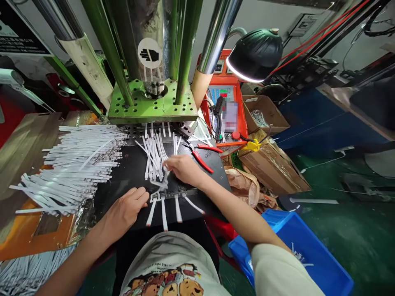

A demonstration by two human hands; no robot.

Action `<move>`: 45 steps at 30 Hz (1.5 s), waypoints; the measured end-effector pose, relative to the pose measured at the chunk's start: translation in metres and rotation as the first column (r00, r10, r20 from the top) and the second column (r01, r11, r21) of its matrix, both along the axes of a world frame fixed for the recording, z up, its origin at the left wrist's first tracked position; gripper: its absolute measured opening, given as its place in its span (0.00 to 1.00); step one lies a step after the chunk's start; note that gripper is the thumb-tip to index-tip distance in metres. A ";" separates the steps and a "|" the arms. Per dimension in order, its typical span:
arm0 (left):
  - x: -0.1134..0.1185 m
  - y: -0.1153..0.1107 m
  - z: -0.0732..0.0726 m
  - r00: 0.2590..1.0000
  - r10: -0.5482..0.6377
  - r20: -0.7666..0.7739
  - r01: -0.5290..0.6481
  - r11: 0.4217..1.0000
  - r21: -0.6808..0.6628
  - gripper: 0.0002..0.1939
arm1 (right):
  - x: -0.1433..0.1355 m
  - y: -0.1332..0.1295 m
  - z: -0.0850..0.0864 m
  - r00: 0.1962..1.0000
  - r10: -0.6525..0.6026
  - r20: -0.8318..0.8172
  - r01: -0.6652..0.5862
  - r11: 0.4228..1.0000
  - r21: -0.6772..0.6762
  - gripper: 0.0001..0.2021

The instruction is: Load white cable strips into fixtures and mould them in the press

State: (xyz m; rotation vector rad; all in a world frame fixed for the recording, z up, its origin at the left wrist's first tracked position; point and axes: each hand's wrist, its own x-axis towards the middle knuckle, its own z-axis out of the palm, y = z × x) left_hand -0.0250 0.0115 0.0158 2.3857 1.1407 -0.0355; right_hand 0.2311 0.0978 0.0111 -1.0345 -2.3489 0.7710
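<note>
My right hand (185, 168) is closed in a pinch above the middle of the black work surface. From its fingertips hangs a thin white branched piece (163, 185), blurred by motion. My left hand (128, 207) rests with curled fingers at the left end of a narrow metal fixture bar (188, 192); what its fingertips hold, if anything, is hidden. Several white flat cables (164, 211) stick out of the bar toward my body. Beyond the right fingers lies a bunch of white flat cables (154, 152) with connector ends facing me.
A green press plate (151, 113) stands over the table's back. Red-handled cutters (202, 161) lie right of my right hand. On the left is a large pile of white cables (83, 164). A blue bin (308, 242) sits low at right, below a lit lamp (256, 55).
</note>
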 end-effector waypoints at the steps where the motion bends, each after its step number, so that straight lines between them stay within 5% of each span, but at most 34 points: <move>1: 0.001 -0.001 0.001 1.000 0.010 0.000 -0.010 1.000 0.004 0.14 | -0.007 0.008 0.001 0.992 -0.124 -0.026 0.125 0.991 0.043 0.15; 3: 0.003 -0.003 0.003 1.000 0.025 0.008 -0.025 1.000 0.009 0.14 | -0.004 0.014 0.004 0.937 -0.324 -0.130 0.336 0.938 0.085 0.15; 6: 0.005 -0.005 0.005 0.999 0.034 -0.001 -0.034 0.999 0.011 0.13 | 0.044 -0.008 0.000 0.780 -0.562 -0.277 0.596 0.801 0.055 0.13; 7: 0.005 -0.006 0.005 0.999 0.032 -0.011 -0.032 0.999 0.016 0.13 | 0.069 -0.023 -0.004 0.694 -0.658 -0.294 0.693 0.721 0.022 0.12; 9: 0.006 -0.008 0.004 0.999 0.025 -0.019 -0.025 0.999 0.043 0.13 | 0.124 -0.060 -0.016 0.448 -0.858 -0.250 0.879 0.474 -0.049 0.14; 11: 0.006 -0.010 0.002 0.999 0.027 -0.019 -0.025 0.996 0.086 0.14 | 0.175 -0.097 -0.030 0.159 -0.987 -0.037 0.987 0.160 -0.025 0.20; 12: 0.005 -0.011 0.000 0.999 0.028 -0.019 -0.026 0.993 0.115 0.14 | 0.195 -0.114 -0.036 0.046 -0.993 0.110 0.997 0.052 0.053 0.21; 14: 0.004 -0.014 -0.003 0.999 0.035 -0.015 -0.031 0.979 0.201 0.13 | 0.220 -0.138 -0.042 -0.042 -0.968 0.247 0.993 -0.013 0.120 0.20; 16: 0.003 -0.016 -0.006 0.999 0.039 0.029 -0.046 0.951 0.305 0.11 | 0.218 -0.150 -0.041 -0.014 -0.965 0.261 0.985 0.031 0.168 0.20; 17: 0.002 -0.017 -0.006 0.996 0.038 0.077 -0.063 0.931 0.358 0.10 | 0.208 -0.152 -0.037 0.063 -0.973 0.223 0.976 0.107 0.191 0.19; 19: 0.002 -0.018 -0.005 0.976 0.014 0.218 -0.109 0.896 0.431 0.16 | 0.170 -0.150 -0.026 0.381 -0.919 0.097 0.899 0.393 0.193 0.16; 21: 0.006 -0.018 -0.002 0.921 -0.043 0.387 -0.136 0.896 0.422 0.20 | 0.117 -0.144 -0.013 0.752 -0.655 -0.074 0.659 0.742 0.127 0.13; 22: 0.009 -0.018 -0.002 0.882 -0.071 0.467 -0.134 0.910 0.393 0.22 | 0.090 -0.140 -0.008 0.858 -0.492 -0.150 0.506 0.859 0.081 0.13; 24: 0.017 -0.019 -0.001 0.794 -0.112 0.598 -0.108 0.941 0.320 0.22 | 0.041 -0.134 -0.001 0.926 -0.245 -0.288 0.275 0.959 0.065 0.15; 27: 0.030 -0.019 -0.003 0.703 -0.067 0.708 -0.111 0.973 0.202 0.15 | 0.000 -0.126 0.003 0.866 -0.188 -0.464 0.234 0.971 0.043 0.13; 30: 0.036 -0.010 0.001 0.672 0.171 0.721 -0.265 0.964 0.018 0.12 | -0.002 -0.105 0.009 0.743 -0.387 -0.547 0.385 0.915 -0.125 0.09; 35: 0.031 0.049 0.017 0.757 0.553 0.347 -0.547 0.828 -0.125 0.25 | 0.020 -0.032 0.015 0.799 -0.600 -0.028 0.575 0.778 -0.255 0.18; 39: 0.024 0.099 0.021 0.770 0.596 0.227 -0.573 0.803 -0.166 0.23 | 0.010 0.016 0.011 0.813 -0.554 0.179 0.582 0.782 -0.225 0.15; 45: 0.050 0.129 0.021 0.766 0.627 0.143 -0.529 0.741 -0.413 0.29 | -0.044 0.033 0.021 0.793 -0.457 0.403 0.551 0.820 -0.154 0.17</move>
